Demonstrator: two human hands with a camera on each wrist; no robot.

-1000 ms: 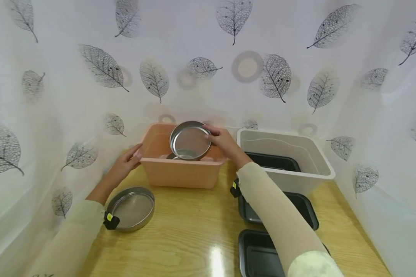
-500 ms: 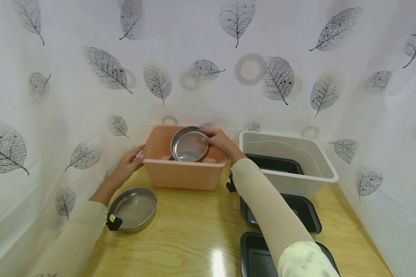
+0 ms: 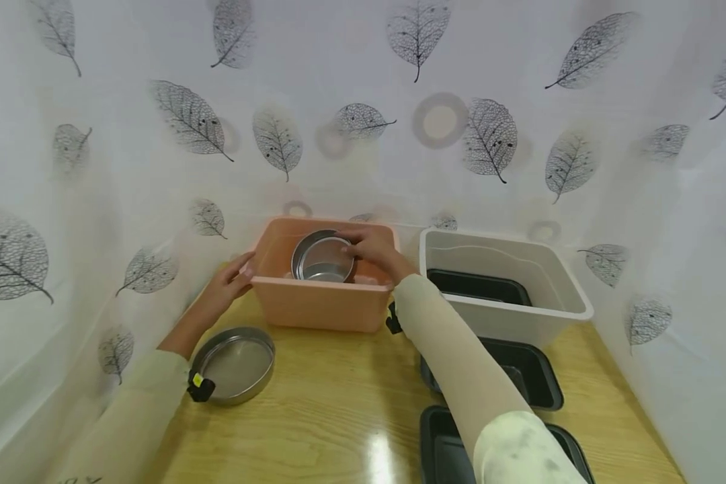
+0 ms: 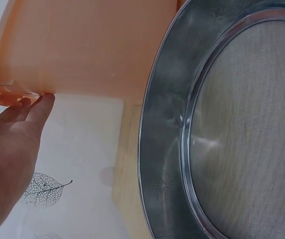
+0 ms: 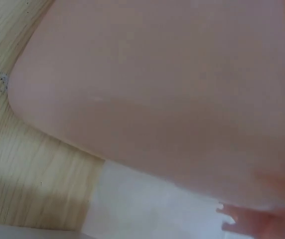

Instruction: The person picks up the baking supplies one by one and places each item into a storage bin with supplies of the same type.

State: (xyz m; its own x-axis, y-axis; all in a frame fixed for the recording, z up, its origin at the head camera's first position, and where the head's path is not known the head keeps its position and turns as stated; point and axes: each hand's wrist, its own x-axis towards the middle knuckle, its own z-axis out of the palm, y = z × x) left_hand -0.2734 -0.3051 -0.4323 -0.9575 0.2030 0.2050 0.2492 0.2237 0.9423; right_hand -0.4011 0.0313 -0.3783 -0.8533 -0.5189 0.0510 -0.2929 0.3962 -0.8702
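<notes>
In the head view my right hand (image 3: pixel 372 250) pinches the rim of a round metal sieve (image 3: pixel 323 259), thumb toward its mesh. The sieve stands tilted inside the orange plastic bin (image 3: pixel 320 306), its lower edge hidden behind the bin's front wall. My left hand (image 3: pixel 225 286) holds the bin's left rim; in the left wrist view its fingers (image 4: pixel 40 109) curl under the rim's edge. A second, larger sieve (image 3: pixel 236 366) with a fine mesh (image 4: pixel 252 129) lies on the table beside my left wrist. Only the bin's outer wall (image 5: pixel 157 89) fills the right wrist view; the right hand is hidden there.
A white bin (image 3: pixel 508 316) stands right of the orange one with a dark pan (image 3: pixel 480 286) inside. Two more dark rectangular pans, one behind (image 3: pixel 526 373) and one nearer (image 3: pixel 448 447), lie partly under my right forearm. A leaf-print curtain (image 3: pixel 363 181) encloses the wooden table (image 3: pixel 314 417).
My right hand has lowered the tilted sieve deeper into the orange bin and slightly left. The left hand has stayed on the bin's rim. The view has shifted a little.
</notes>
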